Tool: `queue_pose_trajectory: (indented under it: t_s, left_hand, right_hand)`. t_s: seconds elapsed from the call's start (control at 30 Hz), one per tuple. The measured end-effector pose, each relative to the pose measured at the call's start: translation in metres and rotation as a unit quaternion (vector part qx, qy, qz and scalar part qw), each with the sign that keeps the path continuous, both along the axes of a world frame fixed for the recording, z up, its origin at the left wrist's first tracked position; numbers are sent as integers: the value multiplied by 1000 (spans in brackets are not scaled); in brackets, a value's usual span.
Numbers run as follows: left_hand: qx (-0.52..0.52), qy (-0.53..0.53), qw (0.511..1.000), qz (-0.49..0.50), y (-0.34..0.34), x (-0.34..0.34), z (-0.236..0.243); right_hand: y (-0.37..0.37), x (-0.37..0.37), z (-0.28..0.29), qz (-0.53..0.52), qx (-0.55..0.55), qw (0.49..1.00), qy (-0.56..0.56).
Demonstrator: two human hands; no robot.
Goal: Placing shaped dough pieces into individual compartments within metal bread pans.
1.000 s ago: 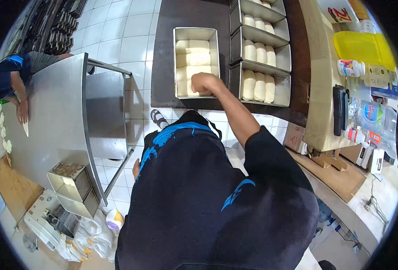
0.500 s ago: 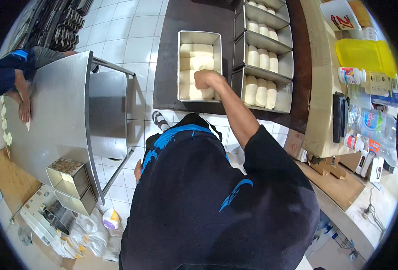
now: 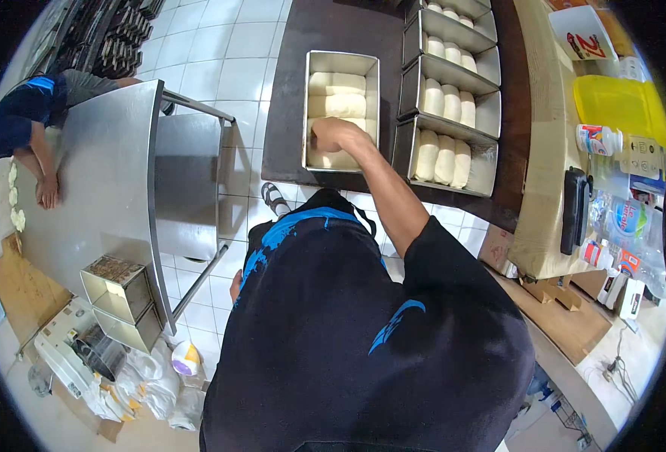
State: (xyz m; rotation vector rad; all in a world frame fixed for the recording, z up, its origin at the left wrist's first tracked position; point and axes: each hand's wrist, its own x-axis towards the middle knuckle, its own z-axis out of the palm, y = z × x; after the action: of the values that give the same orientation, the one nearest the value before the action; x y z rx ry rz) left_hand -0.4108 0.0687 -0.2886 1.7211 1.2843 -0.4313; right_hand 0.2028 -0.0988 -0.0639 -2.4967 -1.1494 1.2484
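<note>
My right hand (image 3: pixel 334 135) is curled into a fist and presses down on the dough in a metal loaf pan (image 3: pixel 374 98). Several pale dough rolls (image 3: pixel 337 105) lie side by side across that pan, and my hand hides part of the nearer ones. The pan rests on a dark table (image 3: pixel 287 143). Down at my left side, only a bit of my left hand (image 3: pixel 235 286) shows past my shirt; its fingers are hidden. Right of the pan stands a row of loaf pans (image 3: pixel 483 162), each with dough rolls (image 3: pixel 444 158) in it.
A steel table (image 3: pixel 110 173) stands to my left, where another person's hands (image 3: pixel 47 193) rest near small dough pieces (image 3: pixel 14 197). Stacked tins (image 3: pixel 116 290) sit at its near corner. Along the right, a cardboard-covered ledge (image 3: pixel 540 188) holds bottles and a yellow container (image 3: pixel 615 105).
My right fist has shifted slightly left across the dough in the pan. The whole view has moved a little. At the steel table, the other person's hands have come together.
</note>
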Motion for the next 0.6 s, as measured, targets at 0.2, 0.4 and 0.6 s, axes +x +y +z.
queue_pose_trajectory:
  t_s: [0.2,0.4,0.6]
  left_hand:
    - [23,-47,998,-35,1,18,7]
    - [-48,-91,993,64,14,8,-13]
    - [-238,-262,908,223,22,3,-7]
  right_hand:
    - [0,6,-9,-5,-7,1000,-8]
    - [-4,21,-17,-4,-13,1000,-15]
    - [-21,68,-38,-7,-16,1000,-18]
